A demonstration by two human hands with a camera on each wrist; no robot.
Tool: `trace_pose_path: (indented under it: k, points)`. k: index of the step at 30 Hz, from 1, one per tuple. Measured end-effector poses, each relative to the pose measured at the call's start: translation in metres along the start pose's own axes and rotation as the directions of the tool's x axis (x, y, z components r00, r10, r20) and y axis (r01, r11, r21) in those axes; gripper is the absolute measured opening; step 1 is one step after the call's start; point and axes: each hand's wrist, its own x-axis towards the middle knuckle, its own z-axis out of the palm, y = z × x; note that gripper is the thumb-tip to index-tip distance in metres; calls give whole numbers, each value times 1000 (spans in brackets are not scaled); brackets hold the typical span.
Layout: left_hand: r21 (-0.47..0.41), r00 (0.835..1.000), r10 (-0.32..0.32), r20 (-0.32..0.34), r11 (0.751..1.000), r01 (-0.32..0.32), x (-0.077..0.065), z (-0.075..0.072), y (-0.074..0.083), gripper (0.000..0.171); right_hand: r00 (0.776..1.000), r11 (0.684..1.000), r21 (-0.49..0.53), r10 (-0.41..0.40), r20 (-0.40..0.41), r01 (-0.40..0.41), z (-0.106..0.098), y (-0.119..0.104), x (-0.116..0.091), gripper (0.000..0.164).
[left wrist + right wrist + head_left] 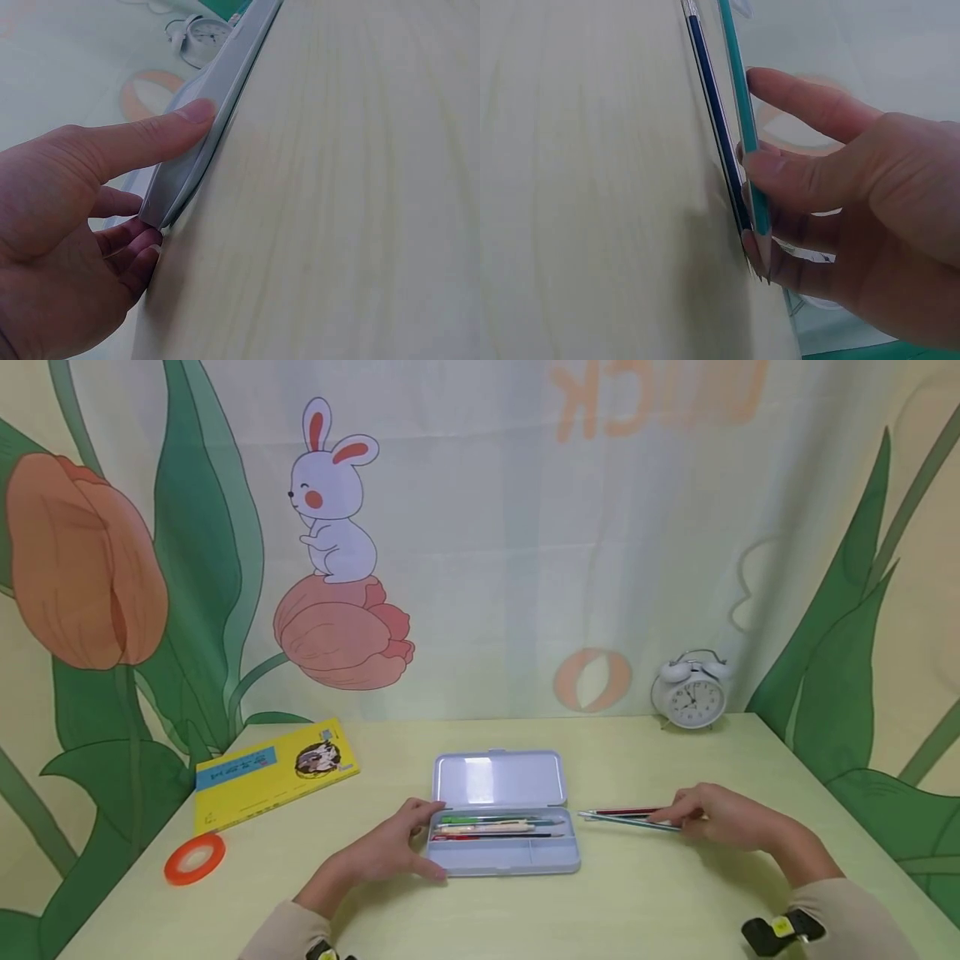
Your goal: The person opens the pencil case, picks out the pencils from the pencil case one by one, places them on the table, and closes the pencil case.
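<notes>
A pale pencil case (480, 858) lies open, its lid (528, 781) tipped back. Several pens and pencils (487, 828) lie in its rear compartment, among them a green one and a cream one. My left hand (386, 847) grips the case's left end, with the thumb (161, 139) along the front side and the fingertips at the corner. To the right of the case, my right hand (723, 818) pinches a few pencils by their sharpened ends. A teal pencil (739, 82) and a dark blue pencil (714, 97) show in the right wrist view; their other ends point toward the case.
At the back left lies a yellow book (277, 777), with an orange tape roll (175, 866) in front of it. A white alarm clock (693, 700) stands at the back right edge of the table, close to the printed curtain (487, 568).
</notes>
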Motion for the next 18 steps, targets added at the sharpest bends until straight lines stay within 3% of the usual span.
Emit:
trace_pose_path:
  k: [5,10,18]
  points:
    - [2,1000,-1,-2,1000,1,0,0,0,96,1000,999,42,6,28,-7,1,4,0,38]
    - [15,1000,0,-4,1000,0,0,0,0,97,999,1000,11,-28,24,27,4,6,3,36]
    - [13,1000,5,-5,1000,-5,1,1,-3,97,1000,1000,-3,25,9,-25,9,5,6,25]
